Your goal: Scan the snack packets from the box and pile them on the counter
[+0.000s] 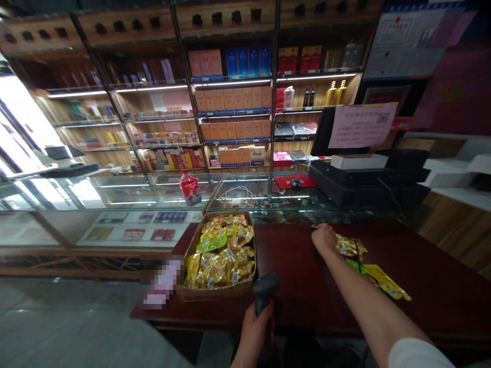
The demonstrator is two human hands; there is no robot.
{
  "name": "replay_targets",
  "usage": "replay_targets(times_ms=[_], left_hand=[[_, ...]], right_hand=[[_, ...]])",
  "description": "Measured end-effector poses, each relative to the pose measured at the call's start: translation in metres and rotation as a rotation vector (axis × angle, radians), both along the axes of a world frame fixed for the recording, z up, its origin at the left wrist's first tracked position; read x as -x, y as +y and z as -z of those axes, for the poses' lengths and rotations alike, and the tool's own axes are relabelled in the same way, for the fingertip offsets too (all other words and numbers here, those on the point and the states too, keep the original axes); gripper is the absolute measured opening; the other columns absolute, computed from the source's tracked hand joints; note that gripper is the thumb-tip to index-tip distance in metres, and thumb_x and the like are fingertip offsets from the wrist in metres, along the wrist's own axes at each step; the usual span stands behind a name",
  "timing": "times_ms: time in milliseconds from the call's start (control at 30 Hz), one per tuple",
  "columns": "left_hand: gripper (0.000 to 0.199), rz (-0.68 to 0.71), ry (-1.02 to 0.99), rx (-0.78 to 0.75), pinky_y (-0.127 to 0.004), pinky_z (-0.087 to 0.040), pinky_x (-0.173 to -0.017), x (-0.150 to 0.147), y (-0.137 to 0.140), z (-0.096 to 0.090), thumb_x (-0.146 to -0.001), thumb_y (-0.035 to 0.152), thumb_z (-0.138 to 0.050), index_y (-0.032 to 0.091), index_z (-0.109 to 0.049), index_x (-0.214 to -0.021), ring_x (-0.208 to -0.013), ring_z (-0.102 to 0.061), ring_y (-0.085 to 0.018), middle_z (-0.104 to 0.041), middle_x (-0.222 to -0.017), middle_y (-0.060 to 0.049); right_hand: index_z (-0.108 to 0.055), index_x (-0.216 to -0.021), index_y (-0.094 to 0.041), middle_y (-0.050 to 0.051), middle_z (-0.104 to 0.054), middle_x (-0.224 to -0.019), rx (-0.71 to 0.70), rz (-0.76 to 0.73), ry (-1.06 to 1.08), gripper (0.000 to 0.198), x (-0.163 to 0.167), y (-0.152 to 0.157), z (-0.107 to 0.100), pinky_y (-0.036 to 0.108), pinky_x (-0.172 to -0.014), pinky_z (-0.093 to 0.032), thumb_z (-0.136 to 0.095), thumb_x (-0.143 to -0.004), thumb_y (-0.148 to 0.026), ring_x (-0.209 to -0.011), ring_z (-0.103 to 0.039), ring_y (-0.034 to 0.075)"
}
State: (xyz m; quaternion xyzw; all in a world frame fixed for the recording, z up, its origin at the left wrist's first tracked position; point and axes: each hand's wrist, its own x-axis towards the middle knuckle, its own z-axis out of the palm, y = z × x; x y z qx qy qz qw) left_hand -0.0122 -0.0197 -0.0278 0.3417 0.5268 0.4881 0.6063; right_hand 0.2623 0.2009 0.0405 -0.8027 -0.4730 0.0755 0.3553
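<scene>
My left hand (pixel 253 324) is wrapped round the handle of a black barcode scanner (pixel 266 286), just in front of a cardboard box (pixel 220 294). Gold snack packets (pixel 220 268) fill that box, with a green packet (pixel 212 243) lying on top. Reaching over the dark red table, my right hand (pixel 324 238) is closed near its far edge. Something small shows at its fingertips, too little to name. Beside the right forearm lie a gold packet (pixel 350 246) and a yellow packet (pixel 385 281), with a green one partly hidden by the arm.
A glass counter (pixel 238 179) runs behind the table (pixel 287 266), bearing a red bottle (pixel 191 188), a white cable and a mouse on a red mat (pixel 282 180). At right stands a monitor (pixel 322 130) above a black cash drawer (pixel 368 189). Shelves of boxes line the wall.
</scene>
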Motion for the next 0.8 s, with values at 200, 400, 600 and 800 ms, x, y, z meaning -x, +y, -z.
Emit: replay_targets(times_ms=[200,400,600,800], left_hand=[[0.063,0.024,0.035,0.000,-0.022,-0.032,-0.032,0.003,0.000,-0.007,-0.058,0.072,-0.078,0.017,-0.062,-0.084,-0.032,-0.041,-0.009,-0.053,-0.046,0.004],[0.063,0.015,0.060,0.003,-0.022,-0.032,-0.033,0.003,-0.003,-0.017,-0.060,0.070,-0.077,0.016,-0.062,-0.089,-0.033,-0.043,-0.010,-0.055,-0.048,0.004],[0.060,0.055,0.022,0.040,-0.021,-0.033,-0.033,0.003,-0.005,-0.024,-0.062,0.066,-0.078,0.016,-0.062,-0.091,-0.033,-0.045,-0.009,-0.058,-0.051,0.004],[0.062,0.032,-0.031,-0.003,-0.020,-0.031,-0.034,0.002,-0.009,-0.022,-0.067,0.060,-0.077,0.013,-0.064,-0.106,-0.033,-0.044,-0.009,-0.058,-0.052,0.005]], right_hand=[[-0.062,-0.128,-0.019,0.009,-0.062,-0.135,0.049,-0.076,-0.220,0.036,-0.022,0.014,0.018,0.052,-0.099,-0.053,-0.068,-0.096,-0.035,-0.118,-0.063,0.027],[-0.068,-0.113,-0.019,0.007,-0.070,-0.118,-0.030,-0.291,-0.333,0.024,0.041,-0.065,0.047,0.054,-0.105,-0.044,-0.065,-0.097,-0.036,-0.113,-0.064,0.026],[-0.075,-0.106,-0.026,0.014,-0.064,-0.129,-0.185,-0.379,-0.246,0.026,0.082,-0.153,0.069,0.047,-0.106,-0.041,-0.052,-0.097,-0.035,-0.124,-0.056,0.032],[-0.058,-0.137,-0.021,0.013,-0.070,-0.125,-0.246,-0.376,-0.099,0.046,0.083,-0.157,0.073,0.050,-0.105,-0.043,-0.049,-0.092,-0.029,-0.117,-0.063,0.032]])
